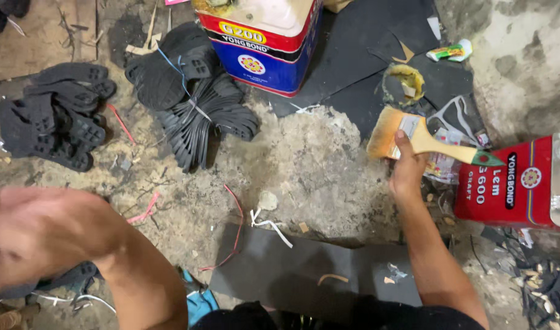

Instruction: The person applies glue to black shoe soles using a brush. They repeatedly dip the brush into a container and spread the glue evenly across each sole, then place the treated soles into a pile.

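The fingers [404, 142] of the right hand [408, 168] are curled around the neck of a flat paintbrush [423, 139], thumb side up, gripping it where the pale wooden handle meets the metal ferrule. The brush lies nearly level, its wide blond bristles [385, 133] pointing away from the red glue can [517, 184] and its green-tipped handle end reaching toward that can, almost touching its upper corner. The left hand [39, 235] is far from the red can, across the frame, and badly blurred; it appears to hold nothing, but whether its fingers are spread or folded cannot be told.

As a judgement, the brush is light and stiff in the handle, with soft bristles that look clogged and yellowed with adhesive, so they are likely tacky; the grip near the ferrule, clear of the bristles, gives the best control and keeps the fingers clean.

Below and to the side of the red can, in front of the person, lies a dark rubber sheet [304, 272] on the rough, glue-crusted floor [310, 162]. Farther from the red can, beyond the brush, stands a larger red-and-blue tin [265, 46]. Past that, a fanned stack of black shoe soles [194, 104] rests on the ground, and farther still a second heap of soles [57, 116]. A small crumpled tube [449, 51] lies above the red can, on more dark sheeting.
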